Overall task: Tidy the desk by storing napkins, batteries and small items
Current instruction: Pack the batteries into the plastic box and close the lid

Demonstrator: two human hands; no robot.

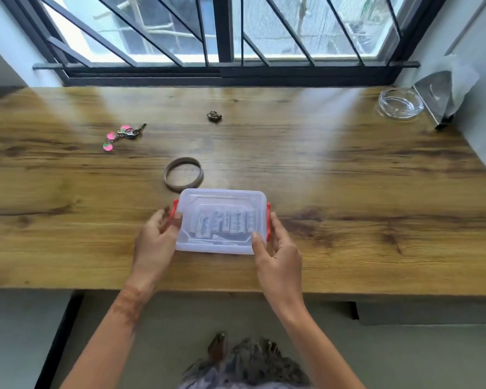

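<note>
Well, desk (348, 192): long slab of yellow-brown wood with dark grain streaks, set against a barred window (227, 29).
Box (222, 197): rectangular, translucent white plastic with rounded corners, its lid on and a red clip (175, 211) at each short end. It sits near the desk's front edge, between the two hands.
Left hand (155, 242): grasping the box's left end, fingers curled at the red clip, thumb on the lid's edge.
Right hand (281, 256): grasping the box's right end, thumb laid on the lid's near corner, fingers wrapped round by the clip.
Batteries (225, 224): pale cylinders lying side by side inside the box, seen through the lid. They carry dark print, too blurred to read.
Napkin holder (432, 99): shiny metal, far right corner, with white napkins (460, 77) in it.
Ashtray (400, 103): round clear glass, just left of the holder.
Band (183, 174): brown loop lying flat, just beyond the box's far left corner.
Key ring (122, 136): metal clasp with pink-and-green discs, far left, well apart from the box.
Trinket (214, 116): small bronze-coloured piece, alone near the window.
</note>
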